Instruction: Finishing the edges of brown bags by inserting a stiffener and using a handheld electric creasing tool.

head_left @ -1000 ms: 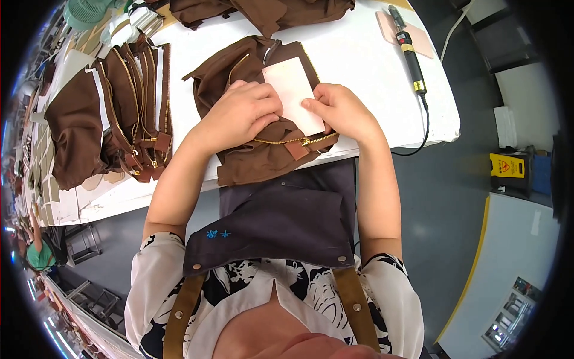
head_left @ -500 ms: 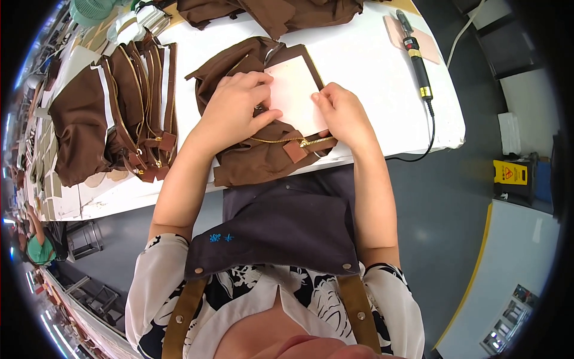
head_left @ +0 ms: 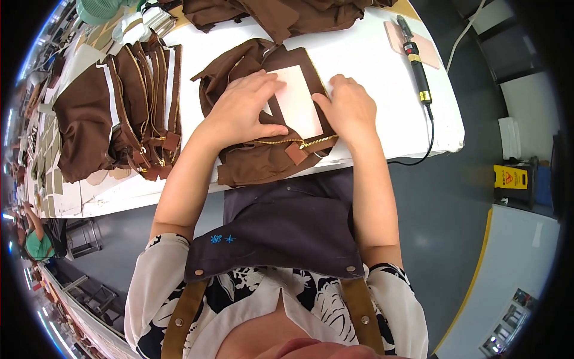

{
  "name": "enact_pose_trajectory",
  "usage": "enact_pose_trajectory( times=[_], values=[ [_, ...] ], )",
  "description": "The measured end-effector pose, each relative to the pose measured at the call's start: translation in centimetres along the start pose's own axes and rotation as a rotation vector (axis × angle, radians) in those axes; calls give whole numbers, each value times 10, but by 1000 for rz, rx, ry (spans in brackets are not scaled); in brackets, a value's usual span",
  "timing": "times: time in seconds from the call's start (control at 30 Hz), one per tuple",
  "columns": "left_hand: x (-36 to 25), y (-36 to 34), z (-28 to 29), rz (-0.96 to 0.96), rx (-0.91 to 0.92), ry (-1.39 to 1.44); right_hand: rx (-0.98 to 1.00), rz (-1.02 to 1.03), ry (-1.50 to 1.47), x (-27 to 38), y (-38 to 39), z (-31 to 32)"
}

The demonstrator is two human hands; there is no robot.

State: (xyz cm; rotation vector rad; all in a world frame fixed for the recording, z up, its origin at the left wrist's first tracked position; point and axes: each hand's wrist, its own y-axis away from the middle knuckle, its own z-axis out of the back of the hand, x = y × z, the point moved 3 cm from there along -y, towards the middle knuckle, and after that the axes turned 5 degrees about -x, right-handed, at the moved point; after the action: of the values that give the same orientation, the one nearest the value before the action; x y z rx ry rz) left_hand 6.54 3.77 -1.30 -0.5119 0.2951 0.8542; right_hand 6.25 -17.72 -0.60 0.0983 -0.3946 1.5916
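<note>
A brown fabric piece (head_left: 257, 166) with a gold zipper and a small brown tab (head_left: 296, 153) lies spread on the table before me. On it rests a pale, nearly rectangular card (head_left: 301, 105). My left hand (head_left: 242, 113) lies over the fabric at the card's left side, fingers stretched out and the thumb pointing right. At the opposite edge is my right hand (head_left: 354, 110), fingers apart, with its thumb near the card's right border. Neither hand grips anything that I can see. The fabric under my left palm is hidden.
Stacked brown zippered pieces (head_left: 113, 113) lie to the left. More brown fabric (head_left: 281, 15) sits at the far side. A black pen-shaped tool (head_left: 418, 72) with a cord lies right, by a pinkish sheet (head_left: 427, 51). Far left is a person in green (head_left: 39, 245).
The card has shifted slightly down and lies flatter on the fabric. My right hand has let go of its edge and spread its fingers. My left fingers have straightened out.
</note>
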Motion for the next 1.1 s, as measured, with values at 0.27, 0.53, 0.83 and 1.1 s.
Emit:
enact_pose_trajectory(
  times=[0.27,0.53,0.83,1.1],
  values=[
    [2,-15,-11,-128,72,-75,32,-81,-128,-14,-3,-11],
    [-4,-28,-15,-5,97,-91,-125,-164,-13,-46,0,6],
    [-27,-17,-6,-310,126,19,-239,322,-230,-39,10,-15],
    [-50,-10,-6,-291,323,324,-66,346,-164,-42,4,-1]
  ],
)
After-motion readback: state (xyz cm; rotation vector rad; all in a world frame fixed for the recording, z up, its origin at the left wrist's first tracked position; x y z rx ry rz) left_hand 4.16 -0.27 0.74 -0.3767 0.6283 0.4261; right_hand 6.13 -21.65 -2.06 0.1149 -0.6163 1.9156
